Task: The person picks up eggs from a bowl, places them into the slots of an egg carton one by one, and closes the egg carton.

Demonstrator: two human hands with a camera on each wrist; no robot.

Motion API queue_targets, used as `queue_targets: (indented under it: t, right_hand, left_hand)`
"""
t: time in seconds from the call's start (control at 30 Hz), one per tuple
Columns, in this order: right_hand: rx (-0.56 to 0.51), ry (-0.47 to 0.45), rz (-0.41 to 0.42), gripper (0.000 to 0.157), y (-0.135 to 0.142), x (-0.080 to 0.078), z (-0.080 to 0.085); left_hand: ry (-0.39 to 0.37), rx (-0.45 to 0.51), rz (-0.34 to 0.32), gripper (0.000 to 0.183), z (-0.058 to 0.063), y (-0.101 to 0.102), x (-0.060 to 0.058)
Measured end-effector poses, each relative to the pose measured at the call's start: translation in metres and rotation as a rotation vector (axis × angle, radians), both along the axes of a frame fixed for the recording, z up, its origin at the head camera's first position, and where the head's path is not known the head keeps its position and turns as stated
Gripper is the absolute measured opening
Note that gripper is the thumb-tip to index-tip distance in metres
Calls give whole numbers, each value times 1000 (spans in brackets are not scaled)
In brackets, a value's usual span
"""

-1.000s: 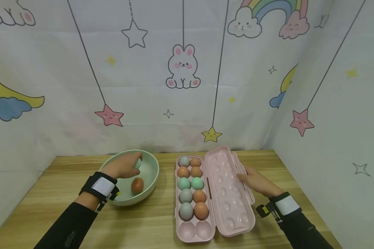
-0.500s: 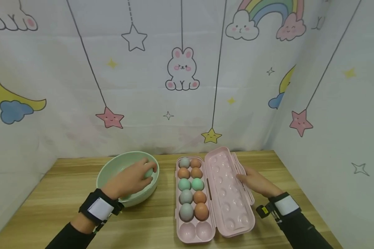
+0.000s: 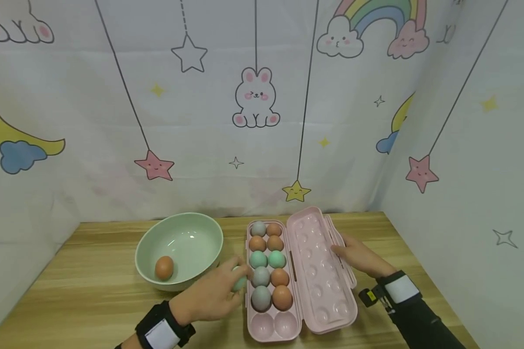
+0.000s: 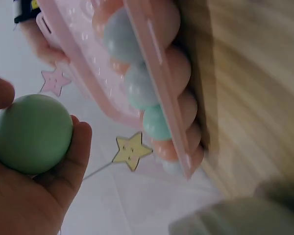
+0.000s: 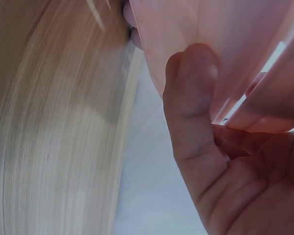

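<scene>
Between its fingers and thumb my left hand (image 3: pixel 214 293) holds a light green egg (image 4: pixel 33 134), just left of a pink egg carton (image 3: pixel 274 338). Grey, brown and green eggs fill the carton's rows except the two cups at the near end. Its lid (image 3: pixel 319 276) leans open to the right, and my right hand (image 3: pixel 362 256) grips the lid's outer edge. The right wrist view has the thumb lying on one face of the pink lid, with the fingers partly hidden. One brown egg (image 3: pixel 164 267) lies in the light green bowl (image 3: pixel 194 247) at the left.
The bowl and carton stand on a wooden table (image 3: pixel 83 281). A white cloth (image 3: pixel 209 131) printed with stars, clouds and a rabbit hangs behind the table, and more cloth lines both sides.
My left hand has lifted the green egg out of the bowl and carried it right, over to the carton's left side. My right hand stays on the lid.
</scene>
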State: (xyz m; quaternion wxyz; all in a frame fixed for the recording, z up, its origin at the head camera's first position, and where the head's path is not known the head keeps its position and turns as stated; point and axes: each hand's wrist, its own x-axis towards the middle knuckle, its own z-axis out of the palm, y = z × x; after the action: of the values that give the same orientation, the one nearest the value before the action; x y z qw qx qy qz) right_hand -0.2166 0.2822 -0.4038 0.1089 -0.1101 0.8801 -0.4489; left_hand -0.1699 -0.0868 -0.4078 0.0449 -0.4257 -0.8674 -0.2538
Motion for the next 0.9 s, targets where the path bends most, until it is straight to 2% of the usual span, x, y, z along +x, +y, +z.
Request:
queue_targets:
  t: [0.1, 0.23, 0.33, 0.4, 0.5, 0.73, 0.9]
  right_hand:
    - [6, 2, -5, 55, 0, -1, -1]
    - [11, 2, -10, 55, 1, -1, -1]
    - [8, 0, -7, 55, 0, 0, -1]
    - [7, 2, -7, 55, 0, 0, -1]
    - [6, 2, -7, 55, 0, 0, -1]
    - [12, 0, -12, 55, 0, 0, 0]
    - [13, 0, -12, 55, -1, 0, 0]
  left_hand:
    - [10, 46, -52, 30, -10, 6, 7]
    - [142, 119, -154, 34, -21, 15, 14]
    - [241, 133, -213, 37, -26, 19, 19]
    - [258, 127, -236, 38, -28, 21, 21]
    - [247, 104, -260, 37, -31, 23, 23]
    - [131, 20, -340, 38, -39, 24, 22]
    - [132, -5, -358, 31, -42, 23, 21]
